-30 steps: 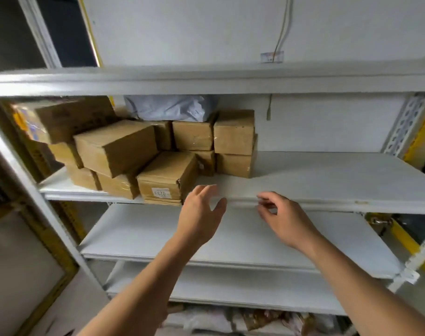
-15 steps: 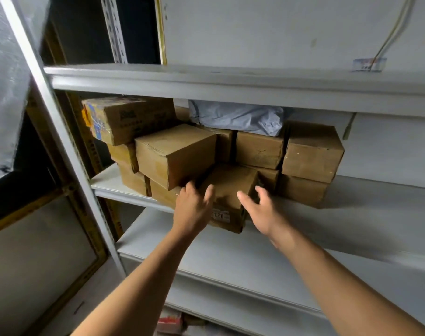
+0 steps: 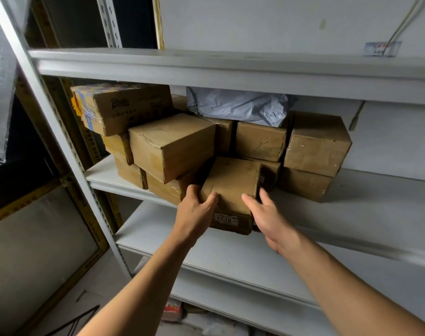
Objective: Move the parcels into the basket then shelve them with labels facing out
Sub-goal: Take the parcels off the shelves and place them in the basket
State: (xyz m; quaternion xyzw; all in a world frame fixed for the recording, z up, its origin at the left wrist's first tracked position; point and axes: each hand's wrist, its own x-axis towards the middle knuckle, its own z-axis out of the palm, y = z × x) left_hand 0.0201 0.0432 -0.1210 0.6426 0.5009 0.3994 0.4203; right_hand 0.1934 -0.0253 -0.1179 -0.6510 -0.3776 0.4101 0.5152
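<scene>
White metal shelving unit (image 3: 231,69), pale wall (image 3: 255,20) behind, cable (image 3: 405,20) running down, dim light

Eleven cardboard boxes can be counted on the middle shelf (image 3: 381,204): one printed box (image 3: 124,106) at the top left, one large plain box (image 3: 172,146), one labelled box (image 3: 231,190) at the front edge, and eight more stacked around and behind them, some only partly seen. One grey plastic mailing bag (image 3: 238,105) is counted on top of the stack. Four shelf boards are seen in the rack. One white label (image 3: 225,219) is seen on the front box. Two hands, the left hand (image 3: 194,214) and the right hand (image 3: 269,217), are counted.
</scene>
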